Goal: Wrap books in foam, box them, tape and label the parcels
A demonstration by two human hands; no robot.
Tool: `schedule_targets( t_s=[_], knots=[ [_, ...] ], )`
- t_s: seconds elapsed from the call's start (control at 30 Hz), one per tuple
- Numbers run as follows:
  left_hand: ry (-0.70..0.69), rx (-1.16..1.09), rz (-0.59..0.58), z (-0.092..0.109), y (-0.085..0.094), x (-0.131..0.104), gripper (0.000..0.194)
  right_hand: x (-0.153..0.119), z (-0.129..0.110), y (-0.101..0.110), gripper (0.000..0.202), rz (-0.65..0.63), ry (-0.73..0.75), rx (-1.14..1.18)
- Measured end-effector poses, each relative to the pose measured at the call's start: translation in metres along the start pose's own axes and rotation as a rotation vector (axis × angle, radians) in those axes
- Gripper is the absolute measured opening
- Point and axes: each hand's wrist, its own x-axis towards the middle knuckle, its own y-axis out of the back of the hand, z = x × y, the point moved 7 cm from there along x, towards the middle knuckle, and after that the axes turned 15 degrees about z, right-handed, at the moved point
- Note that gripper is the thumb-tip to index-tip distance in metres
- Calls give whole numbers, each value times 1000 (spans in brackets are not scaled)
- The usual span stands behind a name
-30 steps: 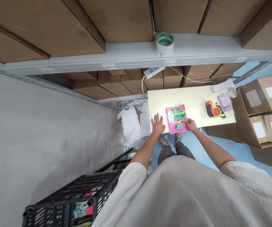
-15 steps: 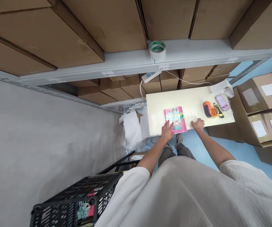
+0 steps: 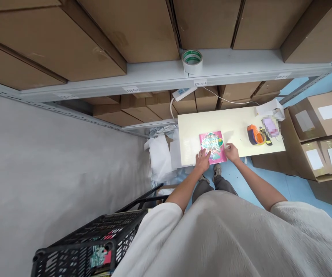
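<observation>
A pink book with a colourful cover lies flat on the pale table. My left hand rests on its lower left part with the fingers apart. At the book's right edge is my right hand, its fingers bent together; whether they pinch the edge is too small to make out. To the right on the table sit an orange and dark blue tape dispenser and a blurred purple item.
A tape roll stands on the grey shelf beneath large cartons. A power strip hangs by the table's back edge. Cartons stand at right, a black crate at lower left, white sheets left of the table.
My right hand has moved left from the table's front edge to the book's right side, and its fingers have drawn together. My left hand stays on the book.
</observation>
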Motion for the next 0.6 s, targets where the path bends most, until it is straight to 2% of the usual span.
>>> schedule_targets(
  t_s=[0.13, 0.2, 0.3, 0.4, 0.5, 0.57, 0.6],
  knots=[
    [4, -23, 5, -1, 2, 1, 79, -22, -30, -36, 33, -152, 265, -137],
    [30, -58, 38, 0, 6, 3, 75, -26, -33, -49, 35, -195, 316, -219],
    [98, -139, 146, 4, 16, 11, 65, -28, -32, -62, 35, -267, 366, -262],
    [85, -243, 188, 18, 22, 22, 63, -30, -29, -64, 36, -331, 387, -215],
    [62, -281, 91, 29, 17, 31, 67, -30, -22, -59, 35, -396, 342, -110],
    [78, -247, 22, 29, 12, 34, 67, -23, -16, -50, 35, -370, 286, -42],
    [83, -228, 1, 29, 11, 35, 66, -16, -12, -43, 34, -311, 251, -19]
  ],
)
